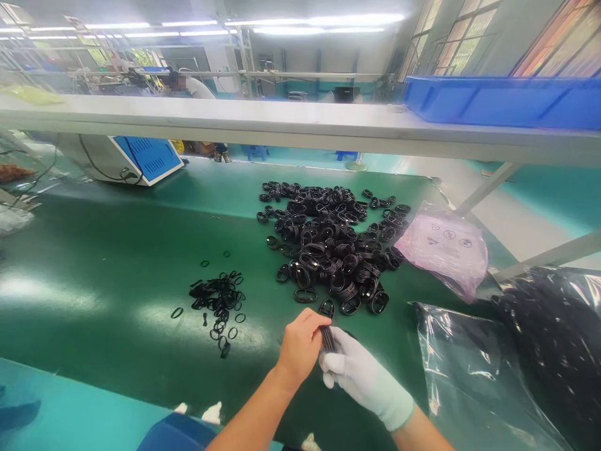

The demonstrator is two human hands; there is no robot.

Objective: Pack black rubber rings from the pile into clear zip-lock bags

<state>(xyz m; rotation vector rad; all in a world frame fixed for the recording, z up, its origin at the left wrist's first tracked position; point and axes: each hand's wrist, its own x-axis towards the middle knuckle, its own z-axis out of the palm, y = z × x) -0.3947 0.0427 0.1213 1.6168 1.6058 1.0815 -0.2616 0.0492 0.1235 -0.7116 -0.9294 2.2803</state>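
Observation:
A coiled black cable (327,339) is held between both hands near the front of the green table (117,250). My bare left hand (300,344) pinches its upper left side. Around its lower right side, my right hand (345,363) is closed in a white glove. Just beyond the hands lies a large heap of coiled black cables (328,244). To the left sits a smaller pile of thin black rings (218,300), with a few loose ones around it.
A pink plastic bag (446,247) and a clear bag (474,357) lie at the right, beside a bag of black items (558,338). A shelf (235,125) spans above, bearing a blue bin (507,103). A blue-and-white machine (145,160) stands at the back left.

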